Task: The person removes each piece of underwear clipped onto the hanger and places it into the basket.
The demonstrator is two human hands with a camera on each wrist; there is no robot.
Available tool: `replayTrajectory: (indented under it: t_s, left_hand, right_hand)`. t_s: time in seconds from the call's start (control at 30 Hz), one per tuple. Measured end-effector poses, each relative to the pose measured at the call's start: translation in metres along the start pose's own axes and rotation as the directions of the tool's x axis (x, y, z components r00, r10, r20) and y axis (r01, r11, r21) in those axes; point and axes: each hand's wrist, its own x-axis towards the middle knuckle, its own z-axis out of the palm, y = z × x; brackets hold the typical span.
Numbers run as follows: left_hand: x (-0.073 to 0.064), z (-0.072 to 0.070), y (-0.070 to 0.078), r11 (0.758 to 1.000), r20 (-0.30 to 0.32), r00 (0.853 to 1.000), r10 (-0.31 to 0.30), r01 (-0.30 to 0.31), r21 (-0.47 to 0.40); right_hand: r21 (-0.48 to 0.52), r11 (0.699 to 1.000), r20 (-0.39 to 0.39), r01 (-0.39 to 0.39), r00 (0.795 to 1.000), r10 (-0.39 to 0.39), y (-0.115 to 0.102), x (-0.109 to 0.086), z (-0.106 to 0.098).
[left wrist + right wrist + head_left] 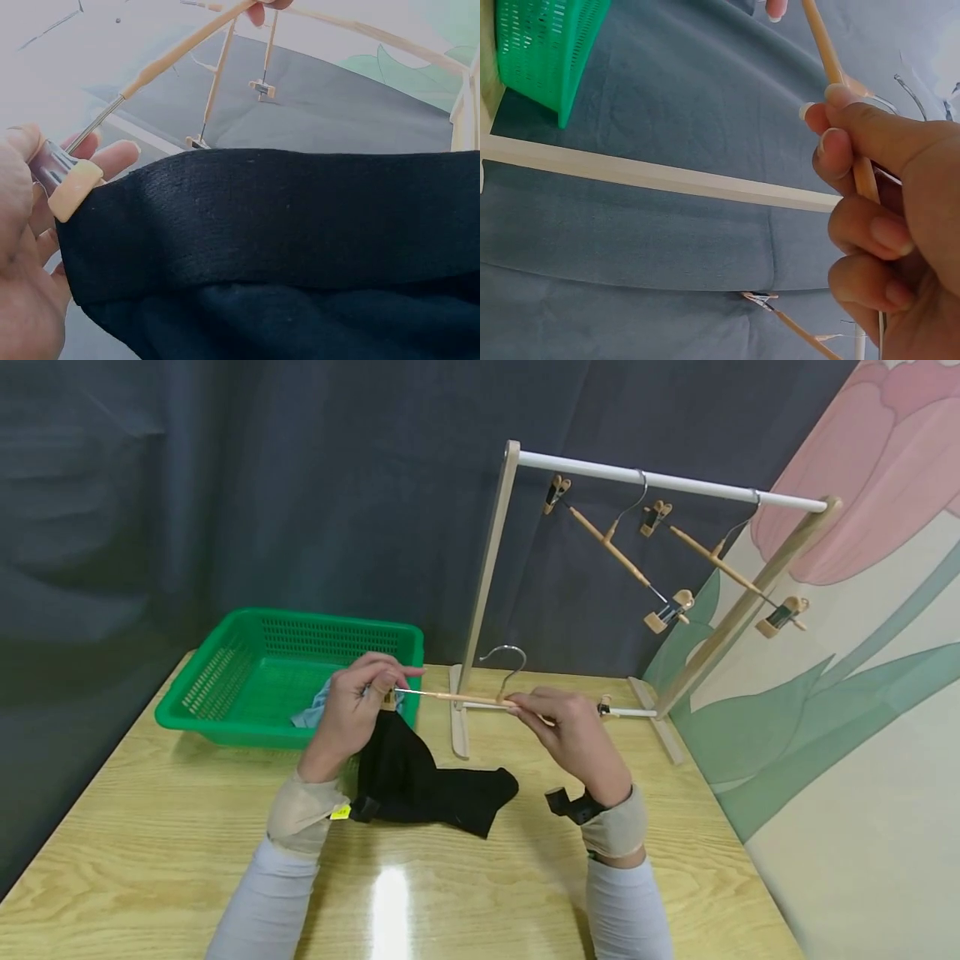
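Note:
A wooden clip hanger (468, 697) with a metal hook (513, 649) is held level between both hands over the table. My left hand (356, 706) pinches the clip (75, 187) at its left end. That clip bites the corner of a wide black waistband (285, 217) on a black garment (427, 789), which hangs down from it toward the tabletop. My right hand (566, 727) has its fingers curled round the bar (866, 176), near the hook. The hanger's other clip (604, 704) shows just past the right hand.
Behind the left hand, a green basket (247, 735) holds light blue cloth (309, 714). At the back right stands a rack with a white rail (585, 467), where two more clip hangers (611, 547) hang without clothes. A dark curtain and a painted wall close off the back and right.

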Motion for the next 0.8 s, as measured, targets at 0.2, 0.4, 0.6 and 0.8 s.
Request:
replayTrajectory:
  t_s: [0.2,0.4,0.6,0.8]
  left_hand:
    - [0.002,-0.003,0.012,0.999,-0.026,0.999,0.042,-0.041,0.022]
    - [0.0,-0.005,0.015,0.999,0.031,0.998,-0.049,0.049,0.008]
    - [0.0,-0.005,0.014,0.978,0.107,0.973,-0.206,0.203,0.038]
    - [0.002,0.003,0.009,0.895,0.21,0.87,-0.446,0.435,0.1]
  right_hand:
    - [0.038,0.998,-0.042,0.04,0.998,-0.038,-0.003,0.0,0.0]
    - [0.039,0.998,-0.042,0.045,0.998,-0.043,-0.005,-0.001,-0.002]
    - [0.021,1.0,-0.013,-0.003,1.0,0.003,-0.007,0.001,-0.006]
    - [-0.061,0.995,0.042,-0.084,0.995,0.087,-0.005,-0.007,-0.009]
